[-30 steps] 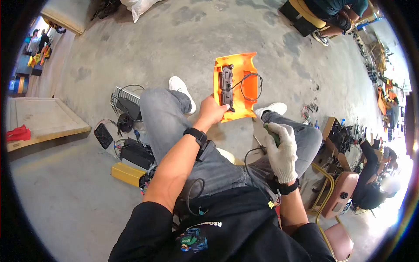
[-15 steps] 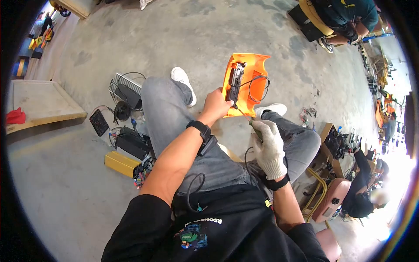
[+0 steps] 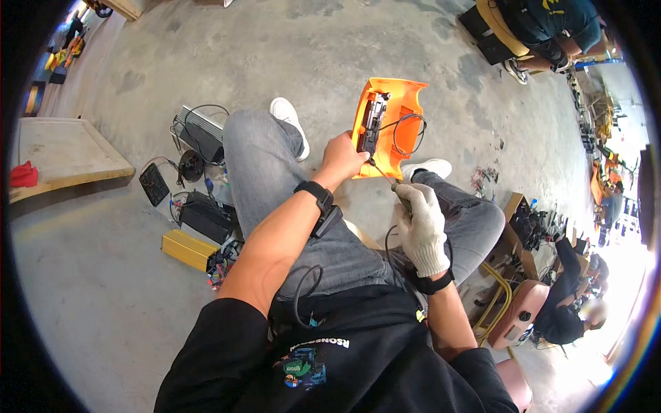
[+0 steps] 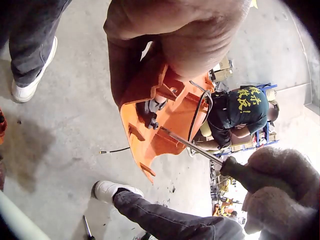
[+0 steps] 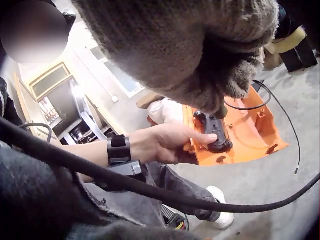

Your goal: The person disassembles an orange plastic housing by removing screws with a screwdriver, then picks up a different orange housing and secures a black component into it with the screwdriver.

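My bare left hand (image 3: 342, 162) grips the lower left edge of an orange plastic shell (image 3: 407, 103), its thumb on a dark module (image 3: 372, 127) inside. A black cable (image 3: 422, 131) loops over the shell's inner face. My gloved right hand (image 3: 421, 224) holds a screwdriver by its green handle (image 4: 255, 175). In the left wrist view the screwdriver's metal shaft (image 4: 192, 146) points at the module's end, its tip close by; whether they touch I cannot tell. The right wrist view shows my left thumb pressing on the dark module (image 5: 218, 131), while the glove hides most of the screwdriver.
Left of my legs lie a finned metal unit (image 3: 200, 134), a black box (image 3: 205, 217) and a yellow box (image 3: 187, 249). A wooden board (image 3: 69, 151) is farther left. At right are a cardboard box (image 3: 515, 234) of parts and a pink chair (image 3: 521, 313). People sit at upper and lower right.
The shell has shifted right and tilted. My gloved hand has moved up and left, bringing the screwdriver to the module's lower end. In the last half second both hands moved only slightly.
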`<state>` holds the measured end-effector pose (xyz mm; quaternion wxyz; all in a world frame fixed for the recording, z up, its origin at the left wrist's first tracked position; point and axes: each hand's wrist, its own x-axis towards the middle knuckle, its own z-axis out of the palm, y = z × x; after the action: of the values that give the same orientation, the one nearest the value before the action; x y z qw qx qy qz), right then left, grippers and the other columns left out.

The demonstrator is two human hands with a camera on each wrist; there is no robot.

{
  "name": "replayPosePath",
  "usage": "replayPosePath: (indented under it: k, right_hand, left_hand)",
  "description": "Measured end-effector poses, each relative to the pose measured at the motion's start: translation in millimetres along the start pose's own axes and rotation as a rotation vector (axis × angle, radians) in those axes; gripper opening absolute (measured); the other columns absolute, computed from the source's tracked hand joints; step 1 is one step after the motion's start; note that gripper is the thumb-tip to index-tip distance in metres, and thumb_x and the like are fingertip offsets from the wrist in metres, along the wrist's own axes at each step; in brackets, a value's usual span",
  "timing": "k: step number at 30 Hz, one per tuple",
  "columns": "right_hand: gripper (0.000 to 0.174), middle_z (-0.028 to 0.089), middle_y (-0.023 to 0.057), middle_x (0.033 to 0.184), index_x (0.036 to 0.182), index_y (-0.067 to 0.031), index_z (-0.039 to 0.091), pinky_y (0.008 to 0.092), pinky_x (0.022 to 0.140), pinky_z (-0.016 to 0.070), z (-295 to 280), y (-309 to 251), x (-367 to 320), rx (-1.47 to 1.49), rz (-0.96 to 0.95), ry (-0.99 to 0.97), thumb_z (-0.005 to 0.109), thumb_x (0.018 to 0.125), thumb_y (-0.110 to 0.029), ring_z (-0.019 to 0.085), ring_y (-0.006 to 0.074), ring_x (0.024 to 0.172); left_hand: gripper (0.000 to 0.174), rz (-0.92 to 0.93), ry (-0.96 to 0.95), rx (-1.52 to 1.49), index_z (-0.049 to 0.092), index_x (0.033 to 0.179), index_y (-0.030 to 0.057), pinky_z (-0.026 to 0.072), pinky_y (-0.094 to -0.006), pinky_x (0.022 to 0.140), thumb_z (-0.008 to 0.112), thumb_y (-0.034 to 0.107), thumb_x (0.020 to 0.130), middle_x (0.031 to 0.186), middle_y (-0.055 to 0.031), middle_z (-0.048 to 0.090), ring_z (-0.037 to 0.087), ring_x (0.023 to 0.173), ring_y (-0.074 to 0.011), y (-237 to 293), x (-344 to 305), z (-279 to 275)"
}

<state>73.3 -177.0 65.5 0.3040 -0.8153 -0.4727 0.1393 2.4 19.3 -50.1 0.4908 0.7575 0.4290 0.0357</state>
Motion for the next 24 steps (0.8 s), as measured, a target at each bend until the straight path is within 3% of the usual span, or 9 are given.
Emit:
replayPosePath:
  k: [2, 6, 12, 14, 24]
  right_hand:
    - [0.033, 0.065, 0.0158, 0.110, 0.112, -0.0041, 0.064, 0.0384, 0.086, 0.0543, 1.0, 0.9, -0.8, -0.044, -0.057, 0.022, 0.067, 0.081, 0.008, 0.067, 0.0338, 0.100]
    - [0.034, 0.065, 0.0156, 0.110, 0.111, -0.0040, 0.064, 0.0383, 0.086, 0.0542, 2.7, -1.1, 0.2, -0.048, -0.002, 0.002, 0.067, 0.080, 0.008, 0.067, 0.0339, 0.100]
    - [0.033, 0.065, 0.0154, 0.109, 0.111, -0.0038, 0.065, 0.0384, 0.086, 0.0541, 2.5, 0.1, 1.1, -0.045, -0.076, 0.031, 0.066, 0.080, 0.009, 0.067, 0.0336, 0.099]
    - [0.036, 0.064, 0.0159, 0.109, 0.112, -0.0062, 0.063, 0.0449, 0.089, 0.0521, 3.5, 0.7, -0.2, -0.025, -0.019, 0.003, 0.067, 0.078, 0.007, 0.063, 0.0374, 0.104]
    - [0.038, 0.063, 0.0151, 0.109, 0.113, -0.0070, 0.064, 0.0452, 0.088, 0.0527, 7.0, 4.0, -1.4, -0.043, -0.049, 0.009, 0.068, 0.078, 0.006, 0.063, 0.0379, 0.102]
  left_hand:
    - [0.041, -0.004, 0.009, -0.010, 0.067, 0.113, 0.0014, 0.0545, -0.0473, 0.086, 0.079, 0.017, 0.077, 0.102, -0.0222, 0.073, 0.069, 0.097, -0.0410, -2.7, -1.1, 2.0]
    - [0.042, -0.011, 0.002, -0.015, 0.067, 0.113, 0.0034, 0.0545, -0.0480, 0.085, 0.081, 0.022, 0.078, 0.102, -0.0218, 0.073, 0.069, 0.097, -0.0421, -3.6, 0.1, 1.9]
    - [0.043, -0.013, 0.010, -0.031, 0.067, 0.114, 0.0036, 0.0544, -0.0477, 0.085, 0.081, 0.021, 0.077, 0.103, -0.0218, 0.073, 0.069, 0.097, -0.0416, -4.0, -0.8, 2.7]
    - [0.043, -0.019, 0.008, -0.020, 0.068, 0.113, 0.0036, 0.0544, -0.0477, 0.085, 0.081, 0.021, 0.077, 0.102, -0.0218, 0.073, 0.069, 0.097, -0.0414, -3.9, -1.1, 2.3]
    - [0.040, -0.035, -0.013, -0.013, 0.068, 0.114, 0.0031, 0.0543, -0.0467, 0.087, 0.080, 0.017, 0.078, 0.103, -0.0210, 0.074, 0.069, 0.099, -0.0401, 2.6, -4.3, -2.3]
